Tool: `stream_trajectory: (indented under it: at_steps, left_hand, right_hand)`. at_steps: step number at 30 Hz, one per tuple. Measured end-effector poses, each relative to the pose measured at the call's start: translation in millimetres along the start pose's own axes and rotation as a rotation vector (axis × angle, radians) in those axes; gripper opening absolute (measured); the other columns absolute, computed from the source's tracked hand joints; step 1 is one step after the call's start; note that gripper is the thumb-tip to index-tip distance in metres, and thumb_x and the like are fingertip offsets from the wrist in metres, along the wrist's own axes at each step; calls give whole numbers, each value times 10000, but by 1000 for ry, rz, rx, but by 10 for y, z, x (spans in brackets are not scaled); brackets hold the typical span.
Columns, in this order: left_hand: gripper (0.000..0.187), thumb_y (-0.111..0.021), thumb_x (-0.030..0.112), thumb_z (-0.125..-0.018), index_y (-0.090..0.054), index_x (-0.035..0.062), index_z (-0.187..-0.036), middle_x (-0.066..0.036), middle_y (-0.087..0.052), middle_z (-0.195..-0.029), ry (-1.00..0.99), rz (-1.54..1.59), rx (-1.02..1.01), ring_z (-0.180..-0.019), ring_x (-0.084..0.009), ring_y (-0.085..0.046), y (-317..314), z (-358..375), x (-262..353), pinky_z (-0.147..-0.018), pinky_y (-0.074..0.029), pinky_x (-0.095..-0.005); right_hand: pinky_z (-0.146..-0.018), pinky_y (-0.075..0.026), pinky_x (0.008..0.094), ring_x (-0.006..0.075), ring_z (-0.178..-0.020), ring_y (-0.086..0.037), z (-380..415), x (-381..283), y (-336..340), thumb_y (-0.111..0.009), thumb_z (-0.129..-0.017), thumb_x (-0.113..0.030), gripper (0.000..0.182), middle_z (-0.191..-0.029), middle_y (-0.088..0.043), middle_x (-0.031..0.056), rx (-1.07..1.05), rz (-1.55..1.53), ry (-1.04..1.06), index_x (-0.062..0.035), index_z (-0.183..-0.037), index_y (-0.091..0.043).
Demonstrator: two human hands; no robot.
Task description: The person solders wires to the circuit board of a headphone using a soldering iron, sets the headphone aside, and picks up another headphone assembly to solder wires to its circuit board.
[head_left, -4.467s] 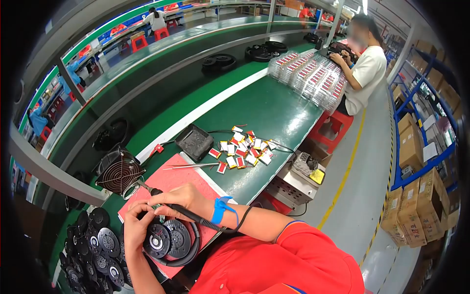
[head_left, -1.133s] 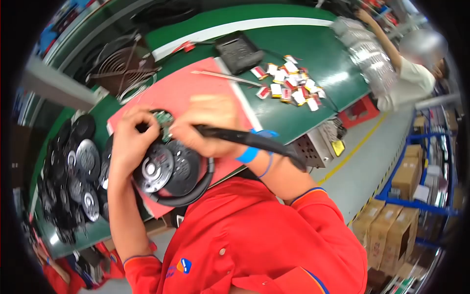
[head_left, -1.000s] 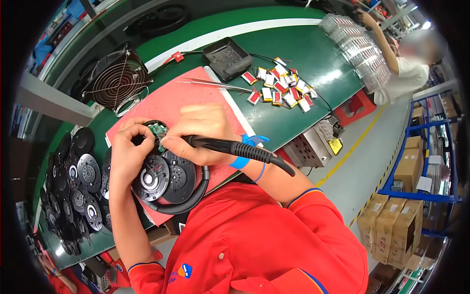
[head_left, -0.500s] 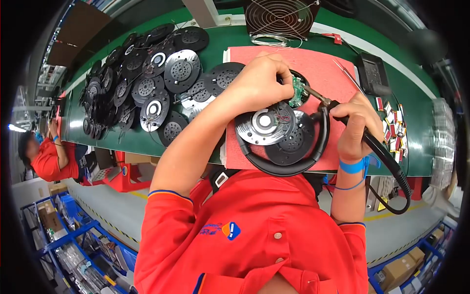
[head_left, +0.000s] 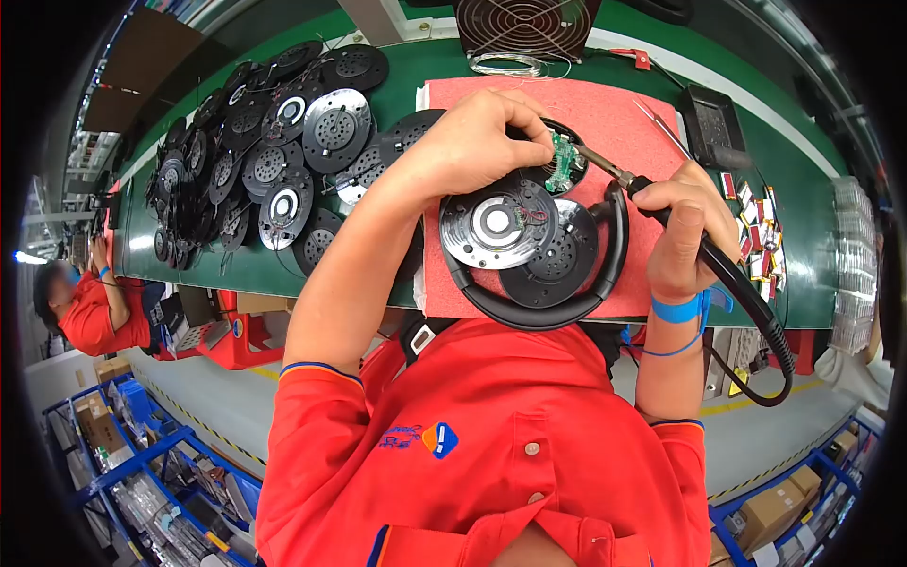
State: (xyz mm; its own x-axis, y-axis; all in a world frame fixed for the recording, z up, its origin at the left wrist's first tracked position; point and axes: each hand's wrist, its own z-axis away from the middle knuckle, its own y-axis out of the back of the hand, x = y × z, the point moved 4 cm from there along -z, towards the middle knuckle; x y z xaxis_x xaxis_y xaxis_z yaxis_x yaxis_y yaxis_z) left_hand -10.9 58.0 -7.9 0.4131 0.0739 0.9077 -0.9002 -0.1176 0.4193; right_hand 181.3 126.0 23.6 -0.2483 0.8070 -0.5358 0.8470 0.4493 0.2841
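Observation:
My right hand (head_left: 688,227) is wrapped around the black handle of a soldering iron (head_left: 744,282). The iron's metal tip points left and meets, or nearly meets, the right side of a green circuit board (head_left: 564,165). That board sits in a round black ear cup of a headphone, whose padded black headband (head_left: 540,317) curves toward me. Thumb and forefinger of my left hand (head_left: 482,144) are pinched at the board's left edge; whatever lies between them is too small to make out. Just below are a silver-faced speaker disc (head_left: 463,234) with thin red wires and a black perforated disc (head_left: 559,269).
Several black and silver discs (head_left: 269,165) are heaped at the left of the green bench. Pink foam (head_left: 642,283) lies under the headphone. A fan (head_left: 522,28) stands behind, a black tray (head_left: 713,128) and small red-and-white parts (head_left: 756,231) at right. Another person (head_left: 90,307) sits far left.
The whole view has shifted slightly, with the bench things appearing a little further left and up. Both hands keep their grips, and the iron's tip stays at the circuit board.

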Motion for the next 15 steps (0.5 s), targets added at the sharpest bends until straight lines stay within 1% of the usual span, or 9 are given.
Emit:
stream_trajectory:
  at_steps: [1,7,9,10,11,12,13,14,15]
  left_hand:
    - [133,-674,94,-767,-661,-35,-798,-70,-623,-1049,2,-2,-4,-901,-142,-574,-3,3,-2,-807,-440,-253]
    - [119,-664,93,-739,-669,-16,-785,-80,-623,-1042,-47,-119,4,-915,-153,-574,-25,-17,57,-834,-433,-272]
    - [135,-668,96,-640,-667,-13,-721,-141,-639,-951,-92,-179,54,-875,-259,-603,-39,-28,96,-804,-466,-329]
    - [135,-668,96,-640,-667,-13,-721,-141,-639,-951,-89,-179,53,-875,-259,-603,-41,-34,105,-804,-466,-329]
    - [121,-663,90,-628,-657,-10,-695,-135,-636,-921,-130,-239,53,-875,-271,-593,-41,-43,131,-810,-461,-340]
    - [107,-658,84,-616,-646,-8,-670,-128,-634,-892,-170,-299,54,-875,-284,-584,-44,-46,155,-816,-456,-352]
    - [107,-658,84,-616,-646,-8,-670,-128,-634,-892,-167,-298,53,-875,-284,-584,-51,-47,159,-816,-456,-352]
    - [94,-653,78,-610,-639,-3,-655,-120,-629,-865,-176,-358,66,-888,-291,-572,-57,-46,167,-830,-445,-366]
    - [81,-648,73,-604,-632,3,-640,-112,-623,-838,-186,-418,79,-900,-297,-559,-58,-43,176,-843,-434,-380]
  right_hand:
    - [-470,-318,273,140,-491,-424,7,16,5,-554,-882,-146,241,-624,-613,55,38,-43,11,-1,-709,-638]
    - [-467,-338,270,138,-481,-439,-16,-2,6,-561,-879,-137,234,-642,-635,51,24,-37,6,-10,-694,-630]
    - [-467,-344,270,142,-481,-449,-24,-14,10,-566,-874,-132,225,-638,-635,51,5,-37,-4,-13,-693,-629]
    - [-467,-351,270,146,-481,-458,-30,-19,6,-571,-868,-128,216,-635,-635,51,-15,-36,-12,-16,-692,-629]
    - [-467,-351,270,146,-481,-458,-39,-36,1,-571,-868,-128,216,-635,-635,51,-15,-37,-14,-16,-692,-629]
    - [-473,-322,273,143,-500,-439,-49,-62,-18,-525,-901,-171,296,-614,-599,66,-38,-23,-11,3,-679,-613]
    - [-479,-293,276,140,-519,-419,-55,-80,-27,-478,-935,-215,378,-593,-563,81,-62,-9,-9,21,-665,-598]
    - [-479,-293,276,140,-519,-419,-58,-80,-17,-478,-935,-215,378,-593,-563,81,-63,-11,-13,21,-665,-598]
    - [-465,-326,275,149,-496,-448,-64,-74,-16,-540,-887,-166,283,-596,-593,65,-79,-12,-20,-2,-668,-613]
